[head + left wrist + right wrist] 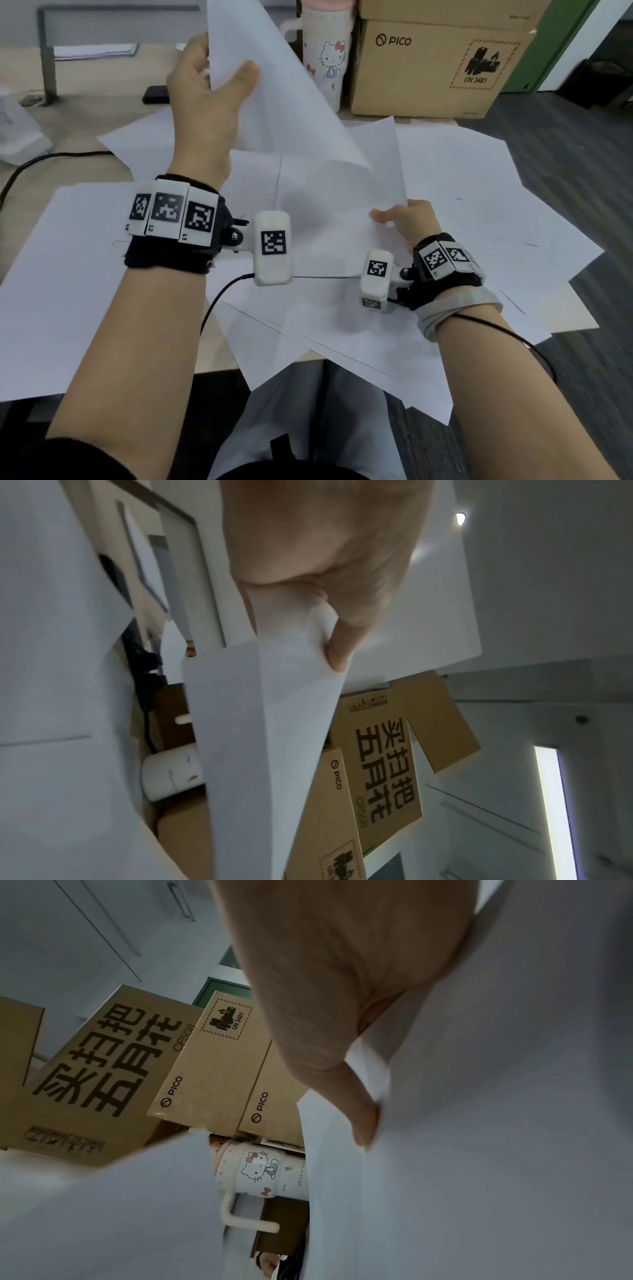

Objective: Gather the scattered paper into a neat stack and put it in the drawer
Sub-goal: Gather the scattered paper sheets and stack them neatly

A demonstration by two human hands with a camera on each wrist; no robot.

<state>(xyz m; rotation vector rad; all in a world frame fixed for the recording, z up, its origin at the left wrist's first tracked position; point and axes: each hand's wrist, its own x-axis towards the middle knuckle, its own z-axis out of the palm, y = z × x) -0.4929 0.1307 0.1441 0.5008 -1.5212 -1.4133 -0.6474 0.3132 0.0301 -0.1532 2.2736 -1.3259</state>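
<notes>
Several white paper sheets (479, 192) lie fanned across the desk, some hanging over its front edge. My left hand (209, 78) is raised above the desk and pinches a lifted sheet (274, 85) between thumb and fingers; the same lifted sheet (267, 723) hangs down in the left wrist view under my left hand (329, 631). My right hand (407, 222) grips the right edge of a sheet (329, 212) in the middle of the pile, thumb on top. In the right wrist view my right hand (363, 1118) holds that sheet (496, 1123) by its edge. No drawer shows.
A Hello Kitty cup (325, 54) and PICO cardboard boxes (435, 68) stand at the back of the desk. A black cable (27, 168) runs at the left, beside a white object (17, 133). Dark floor (565, 120) lies right of the desk.
</notes>
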